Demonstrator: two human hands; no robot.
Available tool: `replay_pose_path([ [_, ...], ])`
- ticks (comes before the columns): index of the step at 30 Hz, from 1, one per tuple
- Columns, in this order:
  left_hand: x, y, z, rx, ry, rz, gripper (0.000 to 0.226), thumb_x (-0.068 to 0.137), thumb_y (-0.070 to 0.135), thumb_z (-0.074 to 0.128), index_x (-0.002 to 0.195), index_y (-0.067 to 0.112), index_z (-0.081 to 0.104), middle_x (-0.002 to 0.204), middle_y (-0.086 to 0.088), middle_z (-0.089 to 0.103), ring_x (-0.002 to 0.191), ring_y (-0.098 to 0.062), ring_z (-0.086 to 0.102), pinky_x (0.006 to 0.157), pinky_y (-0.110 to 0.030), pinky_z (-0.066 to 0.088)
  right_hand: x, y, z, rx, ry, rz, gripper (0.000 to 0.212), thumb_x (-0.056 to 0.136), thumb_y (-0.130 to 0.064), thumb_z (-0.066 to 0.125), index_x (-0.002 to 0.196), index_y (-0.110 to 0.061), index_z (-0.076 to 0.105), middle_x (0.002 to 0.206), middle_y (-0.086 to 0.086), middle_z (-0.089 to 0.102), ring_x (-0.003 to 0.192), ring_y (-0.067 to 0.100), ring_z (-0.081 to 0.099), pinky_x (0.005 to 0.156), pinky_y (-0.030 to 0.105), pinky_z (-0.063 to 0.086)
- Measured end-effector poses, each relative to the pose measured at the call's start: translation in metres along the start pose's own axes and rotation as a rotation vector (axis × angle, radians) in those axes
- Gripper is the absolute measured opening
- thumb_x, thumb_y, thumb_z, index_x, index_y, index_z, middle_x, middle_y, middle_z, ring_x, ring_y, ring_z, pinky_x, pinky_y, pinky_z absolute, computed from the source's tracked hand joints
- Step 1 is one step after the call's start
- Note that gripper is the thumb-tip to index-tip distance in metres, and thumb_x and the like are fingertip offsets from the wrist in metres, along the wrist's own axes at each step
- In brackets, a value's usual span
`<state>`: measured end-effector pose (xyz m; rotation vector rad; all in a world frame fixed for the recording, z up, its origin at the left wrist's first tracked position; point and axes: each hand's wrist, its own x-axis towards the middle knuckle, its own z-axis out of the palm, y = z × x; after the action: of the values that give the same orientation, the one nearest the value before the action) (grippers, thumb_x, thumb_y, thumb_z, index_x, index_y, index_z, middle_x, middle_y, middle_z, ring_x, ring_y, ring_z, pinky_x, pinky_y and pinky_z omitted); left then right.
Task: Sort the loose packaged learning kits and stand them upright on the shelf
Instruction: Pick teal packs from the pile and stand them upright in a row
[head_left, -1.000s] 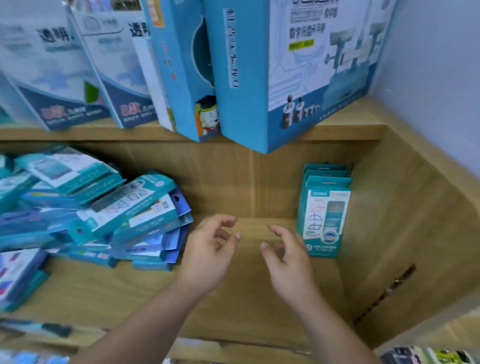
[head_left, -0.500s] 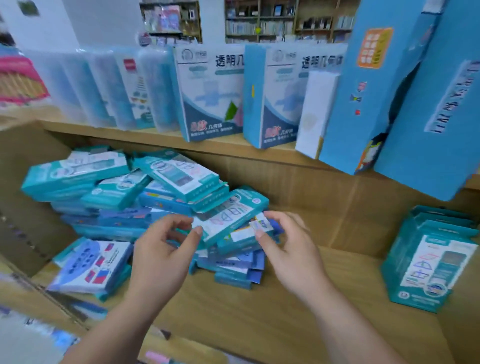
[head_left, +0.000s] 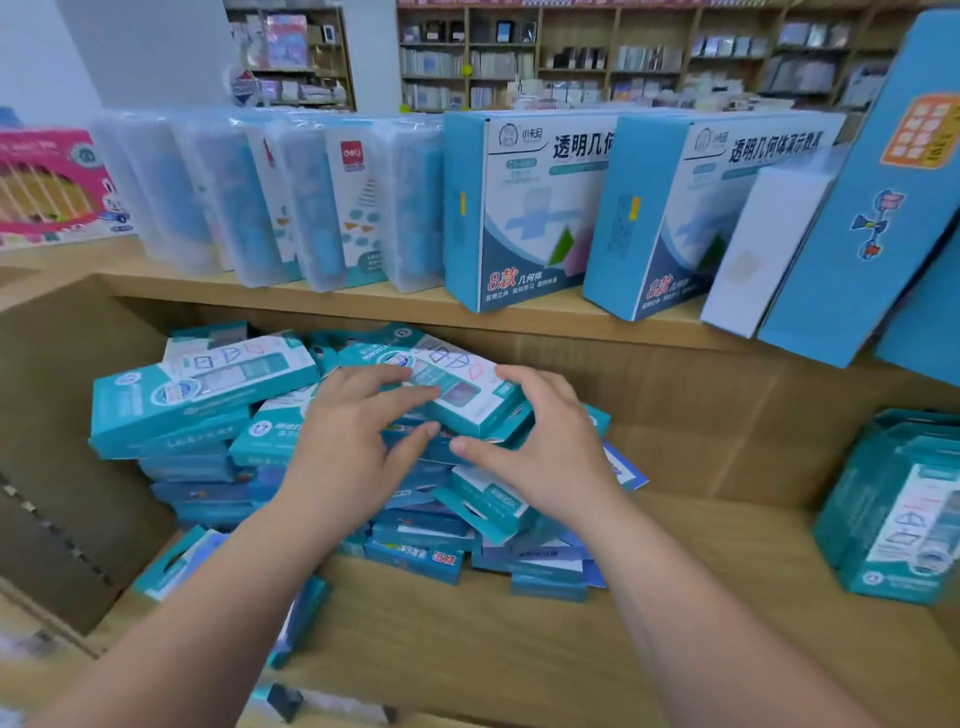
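A loose heap of teal and blue packaged kits lies flat on the wooden lower shelf, left of centre. On top of the heap sits a teal-and-white kit. My left hand holds its left end, fingers curled over the top and thumb at its front edge. My right hand holds its right end the same way. Several teal kits stand upright at the right end of the shelf.
The upper shelf carries clear plastic cases, big blue boxes and tall blue boxes leaning at the right. A pink box is far left. Bare shelf board lies between heap and standing kits.
The view swung left from the standing kits to the heap. Both hands went from empty over the bare shelf to gripping the top kit on the heap.
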<state>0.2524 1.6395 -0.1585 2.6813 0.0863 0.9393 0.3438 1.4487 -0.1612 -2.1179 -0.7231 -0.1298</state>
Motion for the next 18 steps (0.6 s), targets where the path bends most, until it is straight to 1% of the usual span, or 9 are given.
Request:
replay_pose_path([
  [2,0.001,-0.004,0.003,-0.002,0.017,0.034,0.037,0.086,0.044,0.059,0.114,0.025,0.075,0.118,-0.004,0.068,0.108,-0.029,0.058,0.099,-0.036,0.04,0.002,-0.001,0.003,0.027,0.039,0.022,0.079,0.062,-0.057,0.086,0.132,-0.041,0.053,0.125,-0.015,0.048,0.115,0.001,0.049,0.101,0.022,0.041],
  [4,0.003,-0.005,0.003,-0.014,0.02,0.064,0.036,0.087,0.042,0.06,0.114,0.026,0.075,0.118,-0.004,0.068,0.107,-0.03,0.057,0.098,-0.038,0.042,0.004,-0.002,0.004,0.053,0.08,0.039,0.075,0.06,-0.05,0.09,0.128,-0.041,0.057,0.118,-0.014,0.051,0.103,-0.005,0.05,0.091,0.009,0.039],
  [5,0.004,-0.005,0.002,-0.024,0.015,0.08,0.035,0.087,0.041,0.06,0.115,0.026,0.075,0.118,-0.004,0.068,0.107,-0.03,0.057,0.098,-0.039,0.043,0.004,-0.001,0.003,0.057,0.101,0.043,0.074,0.06,-0.047,0.091,0.126,-0.04,0.059,0.115,-0.014,0.052,0.097,-0.008,0.051,0.085,0.001,0.036],
  [7,0.007,-0.006,0.0,-0.032,-0.008,0.113,0.033,0.086,0.038,0.063,0.115,0.026,0.074,0.117,-0.004,0.068,0.105,-0.03,0.058,0.096,-0.042,0.045,0.004,0.001,0.001,0.057,0.117,0.053,0.073,0.059,-0.042,0.093,0.124,-0.04,0.061,0.111,-0.015,0.053,0.095,-0.016,0.049,0.078,-0.004,0.033],
  [9,0.012,-0.009,-0.001,-0.016,-0.039,0.12,0.036,0.082,0.035,0.069,0.117,0.026,0.072,0.117,-0.003,0.067,0.107,-0.03,0.058,0.096,-0.047,0.046,0.001,0.006,-0.004,0.075,0.132,0.055,0.074,0.057,-0.039,0.094,0.124,-0.039,0.063,0.112,-0.016,0.054,0.098,-0.02,0.048,0.078,-0.004,0.034],
  [13,0.019,-0.008,-0.004,0.011,-0.105,0.101,0.05,0.08,0.038,0.076,0.127,0.026,0.066,0.125,-0.002,0.063,0.115,-0.03,0.053,0.1,-0.05,0.044,-0.013,0.019,-0.026,0.125,0.162,0.052,0.075,0.055,-0.03,0.096,0.123,-0.036,0.066,0.112,-0.015,0.057,0.101,-0.012,0.053,0.079,0.001,0.039],
  [16,0.024,0.003,-0.007,0.005,-0.143,0.135,0.061,0.077,0.053,0.068,0.131,0.027,0.061,0.13,0.0,0.06,0.117,-0.026,0.052,0.104,-0.045,0.042,-0.025,0.028,-0.051,0.116,0.147,0.027,0.075,0.054,-0.027,0.097,0.122,-0.035,0.068,0.112,-0.014,0.06,0.102,-0.006,0.056,0.081,0.003,0.041],
  [18,0.028,0.013,-0.008,-0.034,-0.185,0.165,0.068,0.073,0.058,0.068,0.134,0.03,0.059,0.133,0.003,0.058,0.122,-0.022,0.051,0.107,-0.042,0.04,-0.033,0.033,-0.069,0.117,0.101,0.003,0.075,0.053,-0.026,0.098,0.122,-0.034,0.068,0.115,-0.012,0.061,0.105,0.0,0.059,0.087,0.012,0.047],
])
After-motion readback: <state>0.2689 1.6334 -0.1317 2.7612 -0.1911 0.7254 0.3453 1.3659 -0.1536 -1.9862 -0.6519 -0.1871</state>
